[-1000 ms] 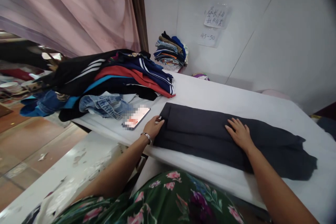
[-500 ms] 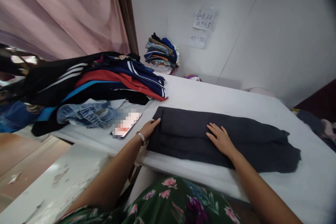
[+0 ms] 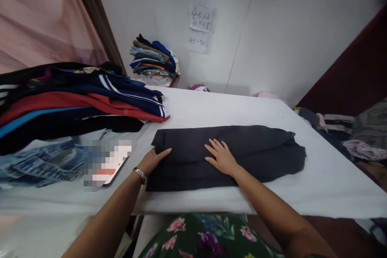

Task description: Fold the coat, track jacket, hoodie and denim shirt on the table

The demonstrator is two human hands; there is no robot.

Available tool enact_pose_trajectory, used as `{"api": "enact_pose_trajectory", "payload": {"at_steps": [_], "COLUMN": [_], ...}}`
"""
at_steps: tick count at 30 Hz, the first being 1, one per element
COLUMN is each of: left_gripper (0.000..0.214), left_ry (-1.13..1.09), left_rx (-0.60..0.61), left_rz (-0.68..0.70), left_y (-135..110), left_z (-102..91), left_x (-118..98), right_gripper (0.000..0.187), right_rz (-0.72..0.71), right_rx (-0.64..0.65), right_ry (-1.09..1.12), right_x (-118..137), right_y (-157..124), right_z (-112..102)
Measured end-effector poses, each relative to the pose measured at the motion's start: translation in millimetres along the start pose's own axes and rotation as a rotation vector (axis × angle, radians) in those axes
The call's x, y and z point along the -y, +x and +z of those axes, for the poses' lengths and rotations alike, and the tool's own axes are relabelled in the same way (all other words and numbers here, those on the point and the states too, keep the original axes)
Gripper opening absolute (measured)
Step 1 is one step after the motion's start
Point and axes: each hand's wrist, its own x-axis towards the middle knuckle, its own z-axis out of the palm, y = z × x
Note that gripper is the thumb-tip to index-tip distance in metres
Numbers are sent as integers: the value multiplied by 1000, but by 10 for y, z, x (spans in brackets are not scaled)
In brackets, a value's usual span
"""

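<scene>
A dark grey garment (image 3: 187, 169), long and narrow like folded trousers, lies flat across the white-covered table with a lengthwise crease. At its left end is my left hand (image 3: 153, 160), the thumb on top of the cloth and the other fingers hidden under the edge, gripping it. My right hand (image 3: 222, 157) rests palm down on the middle of the garment, fingers spread. The garment's right end is uneven, with layers slightly offset.
Left of the garment lie a blurred phone (image 3: 111, 167), blue jeans (image 3: 45, 165) and a heap of clothes (image 3: 90, 100). A folded stack (image 3: 154, 58) stands by the wall, below paper signs (image 3: 199, 28). More clothes (image 3: 341, 129) lie beyond the table's right edge.
The view has turned to the right, so things appear further left. My left thumb now reaches further over the garment's left end. My right hand stays spread on the cloth.
</scene>
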Motion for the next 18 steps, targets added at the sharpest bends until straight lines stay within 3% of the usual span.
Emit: {"api": "enact_pose_trajectory", "payload": {"at_steps": [3,7,10,14,18], "left_gripper": [45,49,55,48,47], "left_ry": [-66,-38,-53,106,382], "left_rx": [-19,-66,-1,37,-157], "left_rz": [-42,87,136,54,89], "left_y": [13,179,381,572,498], "left_z": [-1,-161,-245,-224,-205], "left_x": [-99,-370,-452,-255,-32], "right_gripper": [59,56,55,51,49], "right_rz": [21,33,9,-59,-108], "right_rx": [10,-26,-97,-98,-166], "right_ry": [30,112,103,9,-66], "right_x": [29,136,224,232,157], "right_y": [31,113,126,56,13], "right_z": [-58,-158,-152,37,222]}}
